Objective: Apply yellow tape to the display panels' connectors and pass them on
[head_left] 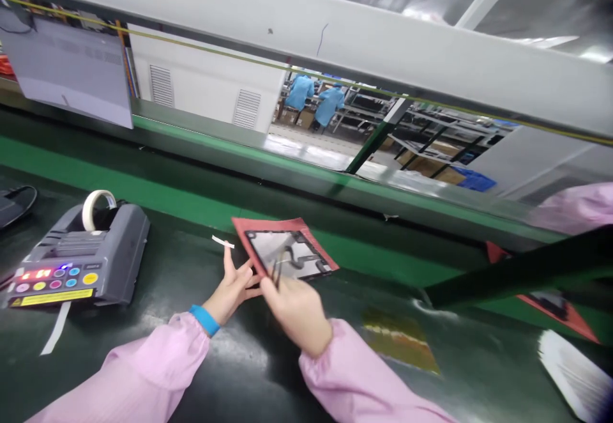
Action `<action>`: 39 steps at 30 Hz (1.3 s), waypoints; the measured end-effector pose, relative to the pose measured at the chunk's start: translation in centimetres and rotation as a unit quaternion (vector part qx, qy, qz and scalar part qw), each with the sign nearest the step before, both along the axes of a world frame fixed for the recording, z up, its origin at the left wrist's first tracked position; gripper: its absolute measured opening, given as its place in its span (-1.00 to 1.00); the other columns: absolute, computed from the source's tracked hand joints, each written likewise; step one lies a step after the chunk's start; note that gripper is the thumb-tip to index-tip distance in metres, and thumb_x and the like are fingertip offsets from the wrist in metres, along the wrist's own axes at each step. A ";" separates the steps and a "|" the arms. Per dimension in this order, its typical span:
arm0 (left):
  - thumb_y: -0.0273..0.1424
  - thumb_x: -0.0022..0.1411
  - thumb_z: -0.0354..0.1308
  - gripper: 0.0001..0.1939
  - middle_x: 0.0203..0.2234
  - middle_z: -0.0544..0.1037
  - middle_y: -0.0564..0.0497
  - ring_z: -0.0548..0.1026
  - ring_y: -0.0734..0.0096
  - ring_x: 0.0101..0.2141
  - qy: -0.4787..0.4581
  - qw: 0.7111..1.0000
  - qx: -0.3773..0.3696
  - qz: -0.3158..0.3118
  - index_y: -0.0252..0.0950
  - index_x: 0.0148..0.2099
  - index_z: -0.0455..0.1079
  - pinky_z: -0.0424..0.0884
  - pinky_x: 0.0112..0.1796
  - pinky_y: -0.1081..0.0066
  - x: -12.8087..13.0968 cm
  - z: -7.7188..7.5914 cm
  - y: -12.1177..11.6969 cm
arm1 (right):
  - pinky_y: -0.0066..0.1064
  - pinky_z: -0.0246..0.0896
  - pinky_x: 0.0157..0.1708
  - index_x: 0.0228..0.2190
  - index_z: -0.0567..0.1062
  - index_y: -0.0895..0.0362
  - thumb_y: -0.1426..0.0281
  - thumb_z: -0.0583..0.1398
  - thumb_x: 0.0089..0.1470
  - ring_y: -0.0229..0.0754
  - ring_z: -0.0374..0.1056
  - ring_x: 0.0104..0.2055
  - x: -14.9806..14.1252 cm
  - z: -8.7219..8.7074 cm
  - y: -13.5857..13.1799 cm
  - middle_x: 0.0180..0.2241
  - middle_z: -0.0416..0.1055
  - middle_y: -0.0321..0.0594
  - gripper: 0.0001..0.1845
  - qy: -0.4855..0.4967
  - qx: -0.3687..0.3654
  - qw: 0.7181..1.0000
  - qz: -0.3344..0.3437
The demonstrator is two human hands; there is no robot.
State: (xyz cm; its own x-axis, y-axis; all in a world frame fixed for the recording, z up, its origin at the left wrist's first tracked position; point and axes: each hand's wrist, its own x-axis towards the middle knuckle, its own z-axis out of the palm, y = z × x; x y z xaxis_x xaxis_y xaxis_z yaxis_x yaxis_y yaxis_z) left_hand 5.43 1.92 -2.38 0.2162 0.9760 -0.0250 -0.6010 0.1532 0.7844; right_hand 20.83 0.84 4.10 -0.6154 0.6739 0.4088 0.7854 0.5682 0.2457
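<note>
My left hand (pixel 233 293), with a blue band (pixel 205 320) at the wrist, has its fingers spread beside a red-edged panel (pixel 269 247). A short white strip of tape (pixel 223 242) clings to its raised fingertip. Other fingertips of that hand reach the panel's near-left edge; whether they grip it is hidden. My right hand (pixel 299 314) is closed over the panel's near side, round thin dark prongs that look like tweezers (pixel 278 266). The panel has a pale grey middle, a black border and a curved black piece (pixel 295 257) on it.
A grey tape dispenser (pixel 79 250) with a tape roll and a hanging white strip (pixel 56 328) stands at left. To the right are an amber film sheet (pixel 402 340), a dark green post (pixel 522 269), another red-edged panel (pixel 569 324) and a white ribbed stack (pixel 575 372). A pink sleeve (pixel 582 204) shows far right.
</note>
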 end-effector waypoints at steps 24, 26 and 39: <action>-0.51 -0.09 0.41 -0.01 -0.27 0.66 -0.14 0.59 0.27 -0.50 0.134 0.985 -0.064 -0.086 -0.24 0.39 0.12 0.44 -0.46 0.42 -8.9 1.1 4.1 | -0.38 0.38 -0.46 -0.32 0.35 0.03 0.15 0.08 0.32 -0.16 0.52 -0.52 6.8 0.8 -5.9 -0.46 0.62 -0.23 -0.75 0.484 -0.229 0.842 -0.072; -0.36 0.03 0.40 0.00 -0.16 0.62 -0.25 0.63 0.13 -0.37 0.135 0.986 -0.074 -0.060 -0.24 0.42 -0.01 0.51 -0.37 0.28 -9.0 1.4 4.9 | -0.41 0.26 -0.59 -0.20 0.41 0.04 0.08 0.01 0.35 -0.23 0.34 -0.66 6.7 -0.6 -6.7 -0.58 0.51 -0.32 -0.66 0.533 -0.272 0.799 -0.057; -0.49 0.18 0.18 -0.12 0.33 0.19 -0.27 0.05 0.07 0.36 0.411 0.878 0.193 0.150 -0.29 0.45 -0.16 -0.35 0.34 0.00 -6.4 1.0 -1.2 | -0.50 0.01 -0.64 -0.38 0.34 0.06 0.12 0.18 0.25 -0.35 0.11 -0.68 5.2 -5.1 -10.9 -0.59 0.35 -0.41 -0.70 0.680 -0.496 0.538 -0.061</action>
